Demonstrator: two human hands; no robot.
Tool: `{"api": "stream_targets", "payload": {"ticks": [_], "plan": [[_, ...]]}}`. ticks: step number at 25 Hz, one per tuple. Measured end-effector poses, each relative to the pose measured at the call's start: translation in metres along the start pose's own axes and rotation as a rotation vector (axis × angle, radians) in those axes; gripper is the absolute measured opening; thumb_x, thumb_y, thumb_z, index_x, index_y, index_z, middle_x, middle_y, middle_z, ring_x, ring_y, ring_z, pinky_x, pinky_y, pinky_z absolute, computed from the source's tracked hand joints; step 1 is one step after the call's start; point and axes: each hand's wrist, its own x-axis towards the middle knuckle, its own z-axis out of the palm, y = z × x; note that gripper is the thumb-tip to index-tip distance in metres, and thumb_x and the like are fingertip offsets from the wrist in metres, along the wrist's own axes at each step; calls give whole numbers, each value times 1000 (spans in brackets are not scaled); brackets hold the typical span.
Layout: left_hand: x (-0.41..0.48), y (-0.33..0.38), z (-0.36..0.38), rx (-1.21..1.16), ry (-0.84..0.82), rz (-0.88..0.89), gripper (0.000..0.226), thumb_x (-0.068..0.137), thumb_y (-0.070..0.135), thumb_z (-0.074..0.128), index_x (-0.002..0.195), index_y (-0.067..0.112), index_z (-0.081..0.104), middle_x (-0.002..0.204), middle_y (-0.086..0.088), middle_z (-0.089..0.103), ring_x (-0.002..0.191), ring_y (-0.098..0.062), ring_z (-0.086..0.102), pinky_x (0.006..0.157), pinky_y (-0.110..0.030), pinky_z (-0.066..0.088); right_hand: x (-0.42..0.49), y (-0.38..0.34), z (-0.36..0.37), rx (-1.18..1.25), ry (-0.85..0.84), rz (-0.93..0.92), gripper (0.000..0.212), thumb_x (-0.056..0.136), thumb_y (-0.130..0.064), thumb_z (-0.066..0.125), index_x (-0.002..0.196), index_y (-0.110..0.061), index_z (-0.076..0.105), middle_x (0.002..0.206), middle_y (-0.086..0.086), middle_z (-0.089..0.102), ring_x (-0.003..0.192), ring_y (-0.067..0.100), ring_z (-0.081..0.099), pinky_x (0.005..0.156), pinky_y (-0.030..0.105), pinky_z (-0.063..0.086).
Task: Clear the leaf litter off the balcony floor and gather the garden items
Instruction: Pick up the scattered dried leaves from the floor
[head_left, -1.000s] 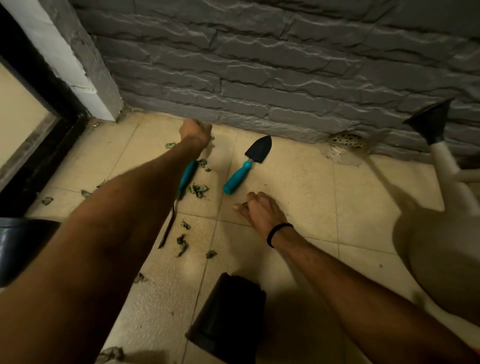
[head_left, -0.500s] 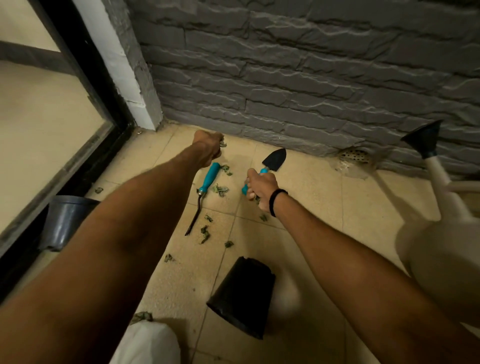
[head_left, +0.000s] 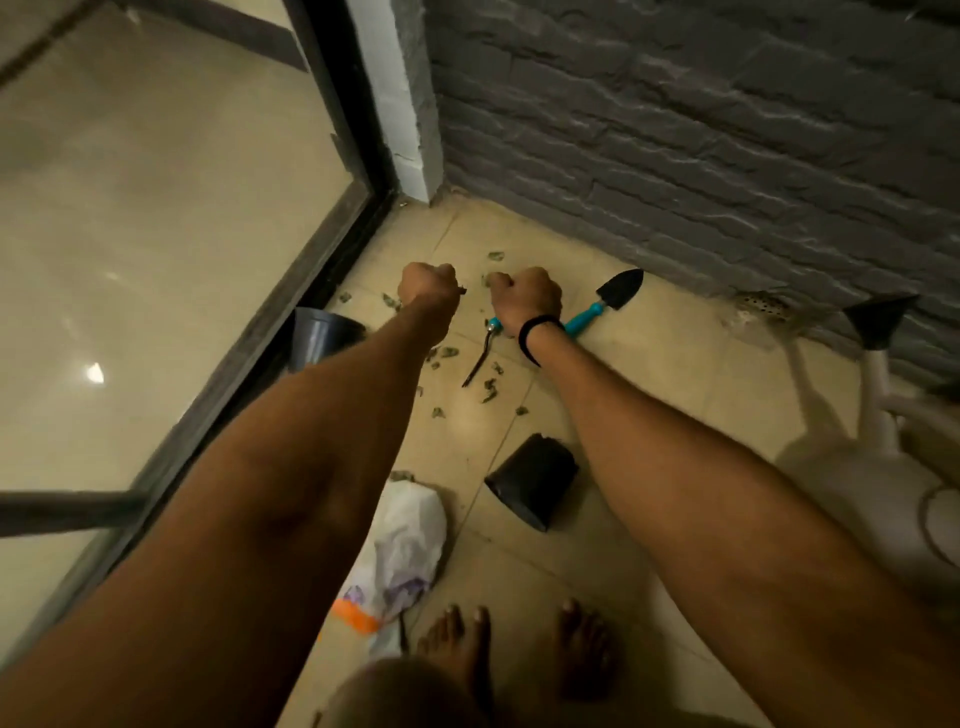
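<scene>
Left hand: the left hand (head_left: 428, 283) is closed in a fist above the balcony floor (head_left: 649, 395), out near the corner where the glass door (head_left: 156, 208) meets the brick wall (head_left: 727, 130). A dark scrap pokes out at the thumb side, so it seems to grip collected leaf litter (head_left: 448, 353).
Right hand: the right hand (head_left: 527, 296), with a black wristband (head_left: 535, 332), is also curled tight, just beside the left. A greenish scrap shows at its fingertips, so it looks to be pinching up another piece.
Leaf litter: small green-brown bits are scattered over the tiles between the hands and the person's feet, a few more toward the door edge.
Garden tools: the trowel (head_left: 618, 290) lies near the wall edge, blade toward the wall. The hand fork (head_left: 477, 361) lies under the right wrist, only its prongs clear. Neither is held.
Pots: a black pot (head_left: 535, 480) lies on its side mid-floor; a grey pot (head_left: 324, 338) stands against the door frame.
Plastic bag: the plastic bag (head_left: 410, 535) lies by the feet, probably the place for the fistfuls.
Watering can: the watering can (head_left: 880, 405) stands at the right edge of the floor.
Judgement: litter first, both hands picking; gathering the tools is not yet begun.
</scene>
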Motion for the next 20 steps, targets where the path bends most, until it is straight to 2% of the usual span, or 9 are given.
{"api": "stream_targets", "payload": {"ticks": [2, 6, 9, 12, 14, 17, 20], "plan": [[-58, 14, -70, 86, 16, 11, 21, 101, 24, 51, 107, 6, 62, 104, -11, 67, 92, -24, 65, 77, -37, 57, -74, -55, -19, -110, -97, -97, 27, 92, -28, 49, 83, -6, 62, 85, 14, 62, 86, 28, 59, 65, 32, 38], [-195, 63, -238, 397, 72, 98, 22, 100, 21, 50, 106, 4, 63, 105, -16, 67, 92, -31, 64, 70, -37, 49, -241, -174, -63, -219, -259, -171, 35, 93, -26, 47, 94, 3, 65, 98, 24, 67, 94, 36, 61, 66, 35, 36], [-295, 88, -366, 548, 121, 66, 21, 101, 20, 50, 112, 5, 60, 112, -19, 62, 97, -36, 62, 74, -40, 44, -367, -256, -99, -268, -400, -268, 33, 94, -27, 50, 92, 2, 66, 95, 24, 66, 88, 37, 61, 64, 34, 38], [-401, 108, -483, 532, 249, -22, 18, 101, 16, 49, 110, 3, 58, 114, -21, 59, 100, -38, 59, 79, -42, 45, -479, -331, -129, -341, -534, -383, 33, 94, -27, 50, 86, 1, 65, 89, 22, 66, 80, 32, 59, 62, 30, 33], [-456, 114, -544, 472, 384, -104, 22, 100, 14, 46, 109, 0, 60, 113, -23, 60, 102, -41, 60, 76, -42, 43, -537, -374, -137, -388, -596, -490, 34, 93, -27, 48, 87, 0, 67, 85, 20, 65, 82, 33, 60, 62, 30, 34], [-527, 105, -622, 354, 599, -195, 26, 101, 17, 43, 106, -1, 60, 109, -25, 61, 101, -44, 60, 74, -41, 41, -619, -422, -132, -440, -673, -714, 36, 91, -28, 47, 92, 1, 68, 90, 23, 68, 87, 38, 62, 69, 35, 45], [-602, 74, -680, 263, 776, -256, 25, 99, 20, 46, 104, 1, 61, 106, -23, 63, 97, -42, 62, 79, -44, 48, -702, -444, -119, -473, -749, -915, 36, 90, -28, 47, 91, 2, 67, 92, 24, 68, 89, 39, 62, 67, 35, 42]]}}
